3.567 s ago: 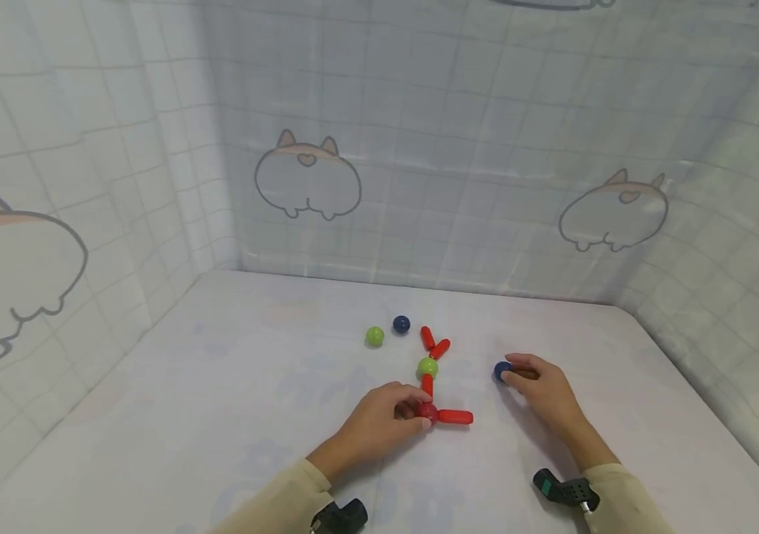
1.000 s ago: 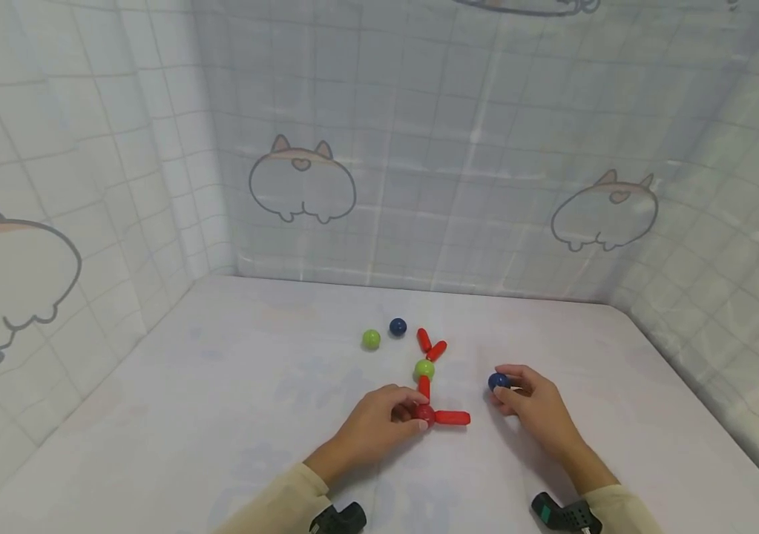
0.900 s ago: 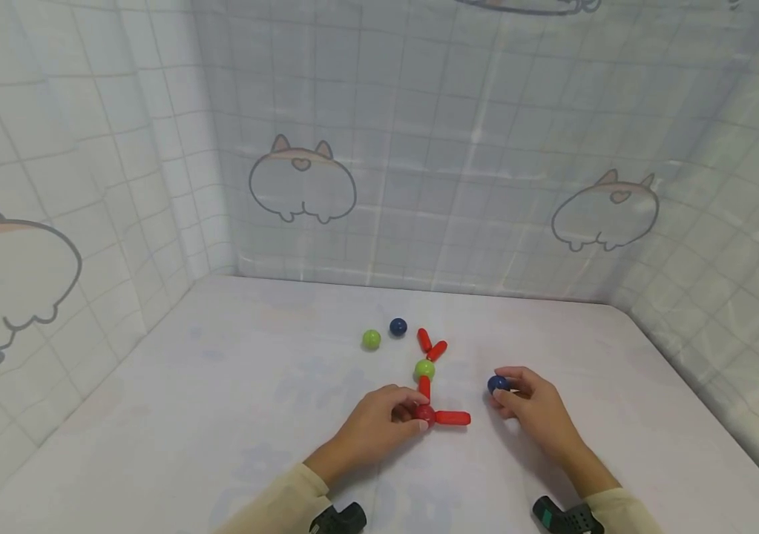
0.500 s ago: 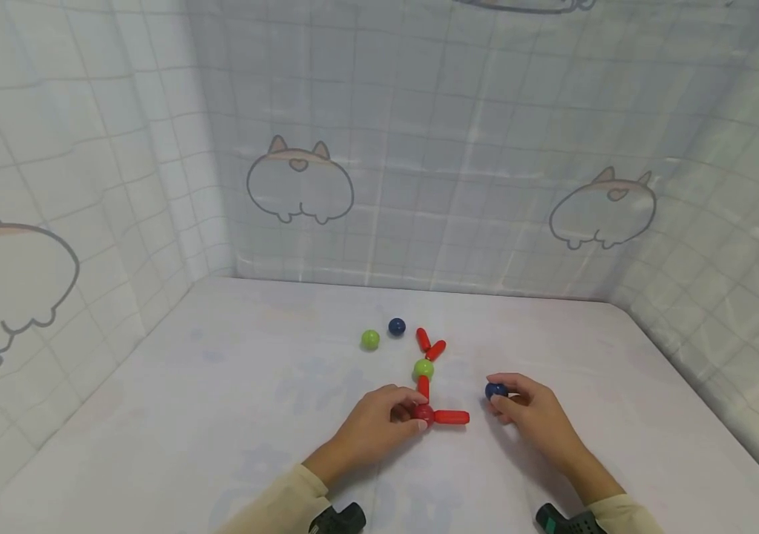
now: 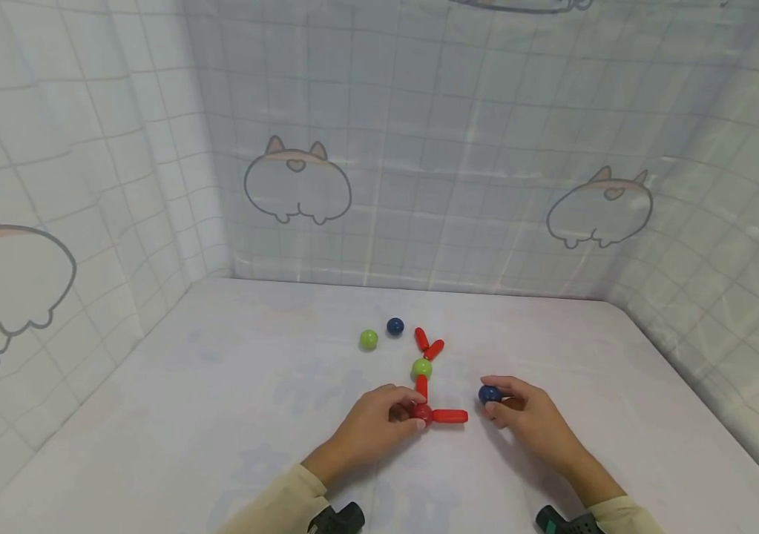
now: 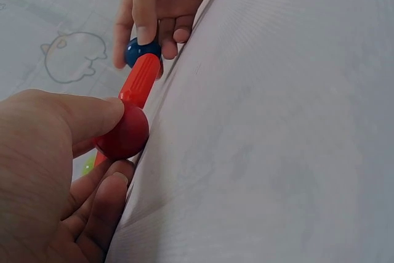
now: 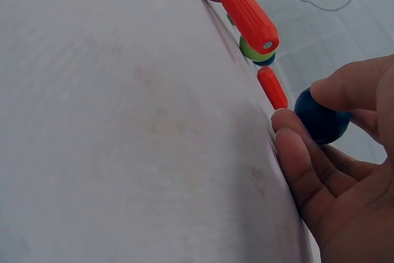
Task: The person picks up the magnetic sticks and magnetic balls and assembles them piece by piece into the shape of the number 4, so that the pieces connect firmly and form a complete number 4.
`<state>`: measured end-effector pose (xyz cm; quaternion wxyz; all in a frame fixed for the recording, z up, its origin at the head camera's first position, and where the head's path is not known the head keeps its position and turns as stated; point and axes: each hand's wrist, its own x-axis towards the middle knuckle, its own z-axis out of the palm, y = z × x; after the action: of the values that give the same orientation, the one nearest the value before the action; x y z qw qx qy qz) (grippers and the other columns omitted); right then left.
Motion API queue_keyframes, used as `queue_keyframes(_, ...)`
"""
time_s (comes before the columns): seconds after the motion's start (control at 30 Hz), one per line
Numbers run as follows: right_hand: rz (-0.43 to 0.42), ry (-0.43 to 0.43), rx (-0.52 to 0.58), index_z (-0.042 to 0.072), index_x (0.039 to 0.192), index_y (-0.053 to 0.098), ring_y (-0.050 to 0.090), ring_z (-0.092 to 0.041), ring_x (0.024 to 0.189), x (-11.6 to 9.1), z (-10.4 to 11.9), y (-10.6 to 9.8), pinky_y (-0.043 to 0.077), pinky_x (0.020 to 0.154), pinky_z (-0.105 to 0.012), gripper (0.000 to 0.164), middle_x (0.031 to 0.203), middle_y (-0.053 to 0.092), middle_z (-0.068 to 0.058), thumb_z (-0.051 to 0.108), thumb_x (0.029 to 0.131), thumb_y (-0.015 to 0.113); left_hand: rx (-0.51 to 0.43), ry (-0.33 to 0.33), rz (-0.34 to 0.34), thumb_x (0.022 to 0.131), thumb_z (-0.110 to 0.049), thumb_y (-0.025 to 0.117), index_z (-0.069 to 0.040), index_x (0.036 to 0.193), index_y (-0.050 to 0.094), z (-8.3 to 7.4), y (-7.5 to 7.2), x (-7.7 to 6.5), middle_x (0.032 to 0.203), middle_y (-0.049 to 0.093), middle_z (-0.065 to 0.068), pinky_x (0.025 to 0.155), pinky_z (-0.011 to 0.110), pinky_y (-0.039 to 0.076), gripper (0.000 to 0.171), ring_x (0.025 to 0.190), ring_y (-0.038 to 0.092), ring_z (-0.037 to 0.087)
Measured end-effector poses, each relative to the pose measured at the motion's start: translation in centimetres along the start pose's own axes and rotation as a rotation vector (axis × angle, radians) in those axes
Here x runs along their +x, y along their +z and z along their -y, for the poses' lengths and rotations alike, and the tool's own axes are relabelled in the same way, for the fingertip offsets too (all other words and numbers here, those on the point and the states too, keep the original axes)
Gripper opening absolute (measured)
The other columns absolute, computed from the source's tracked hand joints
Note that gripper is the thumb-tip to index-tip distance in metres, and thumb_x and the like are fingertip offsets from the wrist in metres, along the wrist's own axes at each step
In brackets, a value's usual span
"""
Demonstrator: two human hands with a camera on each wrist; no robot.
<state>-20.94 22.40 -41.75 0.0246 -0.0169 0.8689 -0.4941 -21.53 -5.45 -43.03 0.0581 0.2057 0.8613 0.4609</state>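
My left hand [image 5: 377, 423] pinches a red ball [image 6: 126, 132] between thumb and fingers. From that ball one red rod [image 5: 450, 416] points right, and another red rod [image 5: 422, 387] leads back to a green ball [image 5: 422, 368]. In the right wrist view the right-pointing rod's free end shows a small metallic-looking dot. My right hand [image 5: 531, 420] holds a dark blue ball [image 7: 321, 117] between thumb and fingers, a short gap to the right of that rod's end. Beyond the green ball, two short red rods [image 5: 434, 350] form a V.
A loose green ball [image 5: 369, 340] and a second dark blue ball [image 5: 395, 327] lie behind, left of the V. Everything lies on a white-covered table [image 5: 232, 386]. Curtain-like walls [image 5: 419, 148] with printed animals stand behind and at both sides.
My right hand has brought the blue ball left and nearer to me, closer to the rod's free end. My left hand keeps its hold on the red ball.
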Motion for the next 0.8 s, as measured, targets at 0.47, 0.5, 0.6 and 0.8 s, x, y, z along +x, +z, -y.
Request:
queue_keyframes(0.47,0.005,-0.035,-0.079,0.015,0.126,0.065,0.064,-0.021,0.101,-0.04,0.32,0.38,0.057,0.083,-0.038,0.039,0.12,0.066,-0.006,0.02,0.089,0.076,0.015,-0.017,-0.005,0.089,-0.025,0.077,-0.025,0.12,0.071,-0.26,-0.06,0.03,0.096,0.061,-0.014,0.077,0.025,0.052,0.032,0.089,0.058,0.01)
queue_keyframes(0.5,0.004,-0.042,-0.097,0.015,0.126,0.065,0.063,-0.02,0.101,-0.05,0.37,0.39,0.056,0.085,-0.038,0.039,0.118,0.066,-0.005,0.02,0.089,0.077,0.017,-0.017,-0.004,0.089,-0.025,0.077,-0.025,0.12,0.071,-0.27,-0.06,0.05,0.096,0.061,-0.014,0.077,0.025,0.052,0.032,0.089,0.058,0.01)
queue_keyframes(0.6,0.007,-0.057,-0.134,0.015,0.123,0.066,0.063,-0.018,0.1,-0.06,0.46,0.4,0.055,0.086,-0.039,0.037,0.116,0.067,-0.001,0.021,0.088,0.077,0.021,-0.018,-0.003,0.089,-0.025,0.076,-0.026,0.12,0.071,-0.25,-0.06,0.12,0.096,0.061,-0.015,0.077,0.025,0.052,0.032,0.089,0.058,0.009)
queue_keyframes(0.8,0.031,-0.051,-0.134,0.016,0.119,0.068,0.062,-0.018,0.095,-0.11,0.58,0.4,0.055,0.084,-0.038,0.033,0.11,0.066,0.0,0.015,0.087,0.077,0.024,-0.009,-0.002,0.09,-0.026,0.076,-0.025,0.12,0.071,-0.1,-0.06,0.21,0.096,0.061,-0.015,0.077,0.025,0.051,0.031,0.089,0.058,0.009)
